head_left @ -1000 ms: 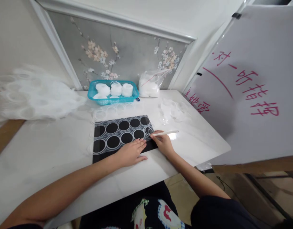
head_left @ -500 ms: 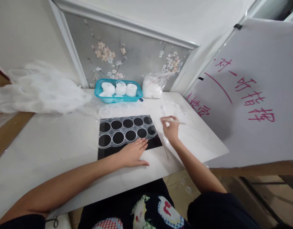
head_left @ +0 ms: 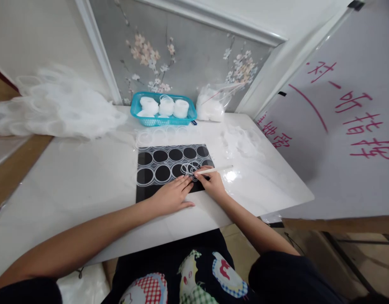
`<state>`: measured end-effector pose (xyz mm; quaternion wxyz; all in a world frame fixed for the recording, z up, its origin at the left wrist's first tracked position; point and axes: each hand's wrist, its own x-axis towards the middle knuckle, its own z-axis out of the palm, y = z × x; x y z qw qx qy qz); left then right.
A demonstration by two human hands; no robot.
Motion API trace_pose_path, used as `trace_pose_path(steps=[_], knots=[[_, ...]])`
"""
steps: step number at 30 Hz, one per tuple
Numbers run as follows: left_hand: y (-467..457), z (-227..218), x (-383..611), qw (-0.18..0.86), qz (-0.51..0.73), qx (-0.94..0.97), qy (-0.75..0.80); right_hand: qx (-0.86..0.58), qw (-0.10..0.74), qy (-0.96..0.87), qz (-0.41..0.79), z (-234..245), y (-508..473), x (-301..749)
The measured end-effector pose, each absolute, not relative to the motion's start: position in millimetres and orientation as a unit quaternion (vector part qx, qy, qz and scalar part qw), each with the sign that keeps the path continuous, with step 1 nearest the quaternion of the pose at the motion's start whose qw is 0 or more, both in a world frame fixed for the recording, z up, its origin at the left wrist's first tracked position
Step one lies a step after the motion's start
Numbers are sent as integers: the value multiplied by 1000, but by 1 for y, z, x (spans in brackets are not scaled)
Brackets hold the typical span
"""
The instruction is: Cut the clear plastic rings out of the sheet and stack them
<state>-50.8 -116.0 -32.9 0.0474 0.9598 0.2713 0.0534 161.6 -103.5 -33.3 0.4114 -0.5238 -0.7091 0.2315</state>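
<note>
A black mat (head_left: pixel 150 166) printed with rows of circles lies on the white table (head_left: pixel 71 185). My left hand (head_left: pixel 171 196) rests flat on the mat's near edge, fingers stretched out. My right hand (head_left: pixel 210 183) pinches a thin white stick (head_left: pixel 216 169) whose tip sits among a few clear rings (head_left: pixel 190 168) on the right part of the mat.
A teal basket (head_left: pixel 163 121) with white ring stacks stands at the back, a clear bag (head_left: pixel 212 107) of white pieces beside it. Loose clear rings (head_left: pixel 241 141) lie right of the mat. A heap of white netting (head_left: pixel 55 109) lies at the left, a whiteboard (head_left: pixel 340 126) at the right.
My right hand went out to the loose rings at the right and has come back to the mat with the stick; a few more clear rings now lie there. Left hand stayed.
</note>
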Motion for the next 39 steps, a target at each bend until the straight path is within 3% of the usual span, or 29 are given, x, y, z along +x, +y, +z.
trace_pose_path(steps=[9, 19, 25, 32, 34, 36, 39], knots=[[-111, -22, -51, 149, 79, 934, 314, -550, 363, -737, 146, -39, -112, 156], [-106, -13, -52, 214, 88, 917, 324, -536, 404, -704, 231, -39, -105, 163], [-103, -12, -49, 209, 113, 927, 290, -537, 385, -724, 198, -42, -114, 157], [-101, -5, -47, 242, 80, 915, 312, -579, 279, -766, -5, -17, -76, 176], [-103, -5, -49, 239, 64, 915, 318, -709, 336, -617, -68, 5, -43, 197], [-110, -7, -51, 215, 48, 927, 305, -741, 365, -555, -93, 22, -23, 208], [-127, -13, -52, 145, 46, 947, 281, -621, 358, -697, 2, 20, -35, 188]])
